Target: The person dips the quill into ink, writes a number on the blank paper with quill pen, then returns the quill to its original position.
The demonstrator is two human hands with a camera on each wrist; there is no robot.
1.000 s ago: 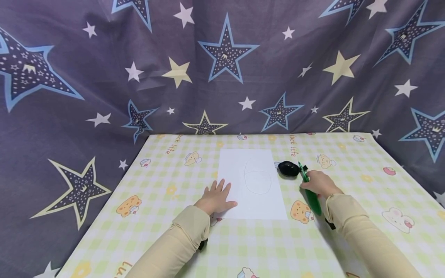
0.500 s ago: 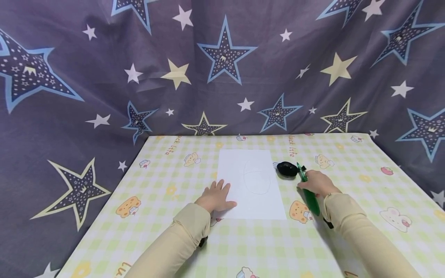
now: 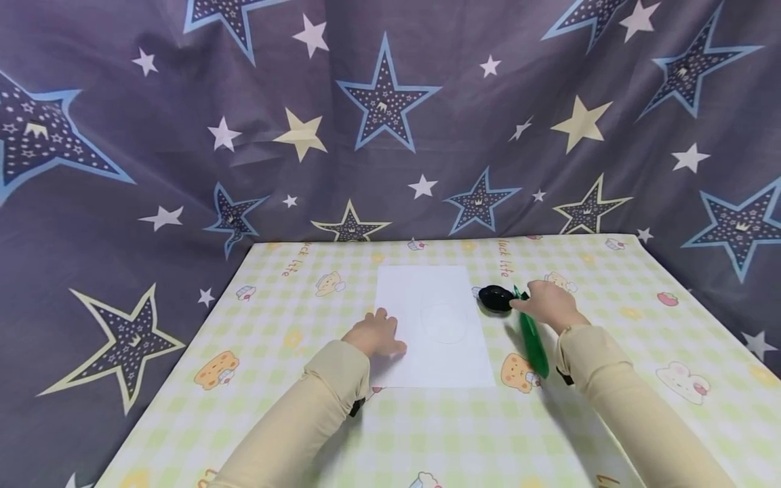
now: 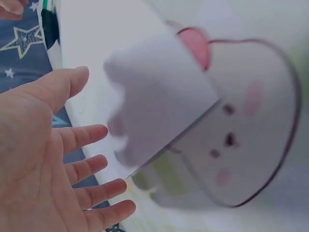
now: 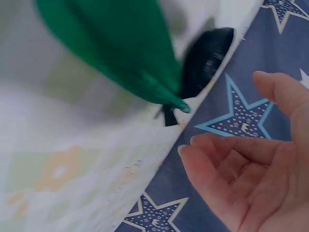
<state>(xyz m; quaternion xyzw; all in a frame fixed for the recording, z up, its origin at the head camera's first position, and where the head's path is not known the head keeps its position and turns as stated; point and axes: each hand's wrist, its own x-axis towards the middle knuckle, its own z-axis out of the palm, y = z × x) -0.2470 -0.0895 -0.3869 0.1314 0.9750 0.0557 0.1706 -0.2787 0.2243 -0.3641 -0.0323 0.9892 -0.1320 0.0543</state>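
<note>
My left hand (image 3: 375, 334) hovers over the left edge of a white sheet of paper (image 3: 427, 369). In the left wrist view its fingers are spread and relaxed, and their shadow falls on the paper. A faint looped line shows on the sheet. My right hand (image 3: 549, 303) is above a long, tapered green thing (image 3: 533, 346) on the table. In the right wrist view that hand holds nothing; the fingers bend loosely with the thumb apart. Beside the green thing's narrow tip lies a shiny black oval thing (image 3: 495, 299) with a small dark end.
A green-and-white checked cloth (image 3: 427, 434) with cartoon prints covers the table. Behind the table's far edge hangs a dark curtain (image 3: 256, 163) patterned with stars. Black bands show at both wrists.
My right hand has let go of the green thing and risen slightly above it. The left hand, earlier flat on the paper, has lifted off. The view has shifted a little.
</note>
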